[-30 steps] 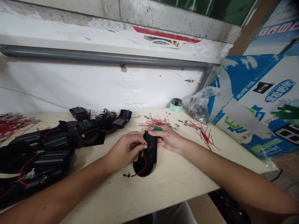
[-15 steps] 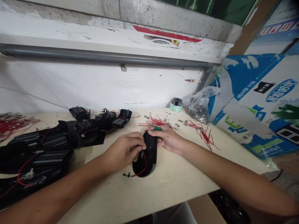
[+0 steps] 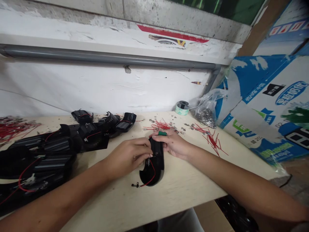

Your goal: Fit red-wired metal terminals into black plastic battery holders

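Observation:
A black plastic housing [image 3: 158,175], rounded at its near end, is held above the pale tabletop in the head view. My right hand [image 3: 174,143] grips its far end, thumb on top, with green tape around a finger or thumb. From the left, my left hand [image 3: 137,153] pinches at the upper end of a thin red wire [image 3: 154,170] inside the housing; the exact tip is hidden by the fingers. The wire curves down over the housing's near rim to a small metal contact clip [image 3: 135,185] dangling at its left.
Several black housings [image 3: 55,145] with red wires crowd the left side. Loose red wires [image 3: 213,141] and small metal pieces lie behind and right of my hands. A tape roll [image 3: 182,108], a plastic bag of metal parts [image 3: 205,116] and a blue-white carton [image 3: 267,106] stand at the back right.
The housing has tilted slightly, its near end shifting a little right and toward me. The dangling clip has moved right and down with it. Both hands keep their holds.

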Available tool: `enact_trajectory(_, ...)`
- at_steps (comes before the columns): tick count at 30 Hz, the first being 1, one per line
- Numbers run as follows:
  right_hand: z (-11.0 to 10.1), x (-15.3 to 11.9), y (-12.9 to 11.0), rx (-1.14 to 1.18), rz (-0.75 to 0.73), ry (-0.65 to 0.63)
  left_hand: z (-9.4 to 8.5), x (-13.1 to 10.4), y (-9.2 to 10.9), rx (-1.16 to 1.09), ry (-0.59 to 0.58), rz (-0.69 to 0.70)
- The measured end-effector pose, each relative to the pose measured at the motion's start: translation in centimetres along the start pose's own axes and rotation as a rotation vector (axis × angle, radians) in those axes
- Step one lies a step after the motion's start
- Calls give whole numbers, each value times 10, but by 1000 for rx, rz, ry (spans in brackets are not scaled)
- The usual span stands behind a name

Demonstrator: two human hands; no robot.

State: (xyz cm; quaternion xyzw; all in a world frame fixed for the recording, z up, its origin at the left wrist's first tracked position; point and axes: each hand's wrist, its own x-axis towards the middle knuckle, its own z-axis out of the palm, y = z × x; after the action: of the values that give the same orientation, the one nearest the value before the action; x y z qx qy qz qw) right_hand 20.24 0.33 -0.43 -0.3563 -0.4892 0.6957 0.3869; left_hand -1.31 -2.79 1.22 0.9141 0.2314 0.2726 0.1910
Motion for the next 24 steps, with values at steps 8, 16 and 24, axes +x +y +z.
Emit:
enact_trajectory(8, -1, -4, -16, 167, -60, -17, 13, 4, 2, -919, 244, -499)
enact_trajectory(16, 6, 1, -8, 154, -228, 133, 13, 11, 15, -1461, 179, -758)
enact_trajectory(24, -4, 3, -10, 24, -422, 130, 17, 10, 4, -1510, 413, -782)
